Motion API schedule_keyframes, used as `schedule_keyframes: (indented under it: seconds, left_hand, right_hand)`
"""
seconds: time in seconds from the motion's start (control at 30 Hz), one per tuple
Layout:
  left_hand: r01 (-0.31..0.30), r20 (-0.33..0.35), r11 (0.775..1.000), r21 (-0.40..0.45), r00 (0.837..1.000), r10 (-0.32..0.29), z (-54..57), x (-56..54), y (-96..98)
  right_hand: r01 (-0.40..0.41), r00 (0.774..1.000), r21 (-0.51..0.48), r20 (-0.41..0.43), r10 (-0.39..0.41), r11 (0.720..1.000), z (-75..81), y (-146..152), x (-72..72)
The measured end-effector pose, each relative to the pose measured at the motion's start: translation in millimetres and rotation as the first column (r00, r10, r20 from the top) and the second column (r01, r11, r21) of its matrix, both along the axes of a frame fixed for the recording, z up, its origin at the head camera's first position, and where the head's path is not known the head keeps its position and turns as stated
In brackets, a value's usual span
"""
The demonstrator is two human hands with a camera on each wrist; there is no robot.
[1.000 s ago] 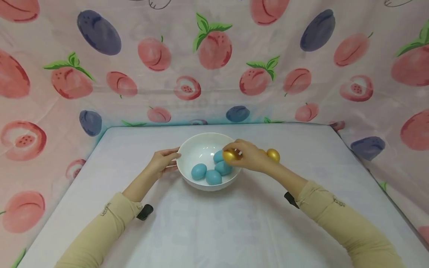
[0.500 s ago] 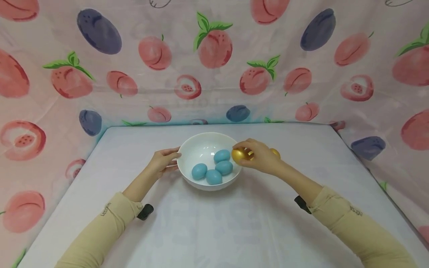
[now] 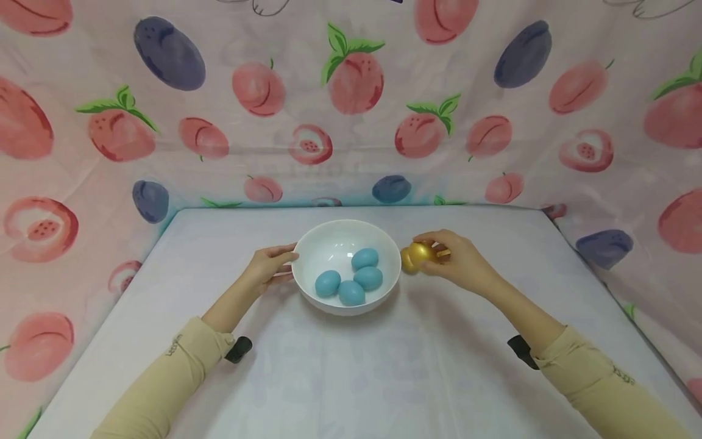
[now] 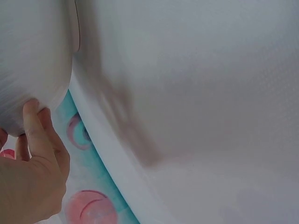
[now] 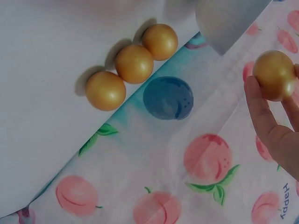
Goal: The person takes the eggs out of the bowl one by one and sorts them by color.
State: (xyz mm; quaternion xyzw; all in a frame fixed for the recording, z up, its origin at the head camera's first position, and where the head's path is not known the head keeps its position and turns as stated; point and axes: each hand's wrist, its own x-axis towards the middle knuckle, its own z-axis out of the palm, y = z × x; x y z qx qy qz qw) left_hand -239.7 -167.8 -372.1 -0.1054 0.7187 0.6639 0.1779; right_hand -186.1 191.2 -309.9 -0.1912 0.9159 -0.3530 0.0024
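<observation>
A white bowl (image 3: pixel 320 244) stands mid-table with several light blue eggs (image 3: pixel 367 278) lying in it. My left hand (image 3: pixel 267 266) holds the bowl's left side, thumb at the rim and fingers against the outer wall; the left wrist view shows those fingers (image 4: pixel 39 135) touching the bowl. To the right of the bowl, my right hand (image 3: pixel 460 262) pinches a golden egg (image 3: pixel 421 252) between thumb and fingers, above the table. Another golden egg (image 3: pixel 407 262) shows partly behind it. In the right wrist view three golden eggs (image 5: pixel 134 64) lie in a row on the table.
The white-covered table (image 3: pixel 351 378) meets a fruit-printed cloth (image 3: pixel 307 79) that hangs behind and along both sides. Black devices (image 3: pixel 239 349) sit at both wrists, by the beige sleeves (image 3: pixel 170 378).
My right hand has moved right, from over the bowl's right rim to beside the bowl, with the golden egg still pinched. The left hand and bowl have stayed put.
</observation>
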Motion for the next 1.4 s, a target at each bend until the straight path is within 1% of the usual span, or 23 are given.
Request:
schedule_keyframes:
  seconds: [0.13,0.33,0.47,0.63,0.8,1.0,1.17,1.4]
  left_hand:
    - [0.001,-0.011,1.000,0.002,1.000,-0.001,2.1,-0.3,0.6]
    - [0.000,-0.020,1.000,-0.010,1.000,0.000,5.0,1.0,-0.8]
    - [-0.005,-0.026,1.000,-0.018,1.000,0.004,3.9,2.1,-1.5]
    - [-0.011,-0.036,1.000,-0.021,0.999,0.011,1.0,1.3,0.6]
    - [-0.012,-0.024,1.000,-0.019,1.000,0.011,-1.7,1.7,2.5]
    - [-0.017,0.002,0.999,-0.028,1.000,0.017,-5.3,3.9,2.7]
    - [-0.021,0.007,0.999,-0.042,1.000,0.021,-4.8,3.8,3.1]
    - [-0.017,0.003,0.999,-0.044,1.000,0.017,-1.0,2.5,3.8]
  right_hand:
    - [0.028,0.999,0.004,-0.020,-0.028,1.000,1.2,12.4,0.3]
    - [0.047,0.999,0.034,-0.015,-0.046,0.998,1.2,31.5,-0.2]
    - [0.034,0.998,0.048,-0.050,-0.031,0.998,-1.9,43.1,-3.0]
    - [0.051,0.998,0.064,-0.041,-0.049,0.997,-8.4,56.3,-7.3]
    - [0.067,0.998,0.071,-0.020,-0.066,0.995,-13.6,65.3,-15.7]
    - [0.090,0.995,0.097,0.032,-0.094,0.991,-19.4,74.8,-30.0]
    - [0.114,0.991,0.118,0.051,-0.120,0.986,-23.9,83.4,-41.8]
    - [0.135,0.985,0.147,0.086,-0.149,0.980,-26.4,89.9,-51.5]
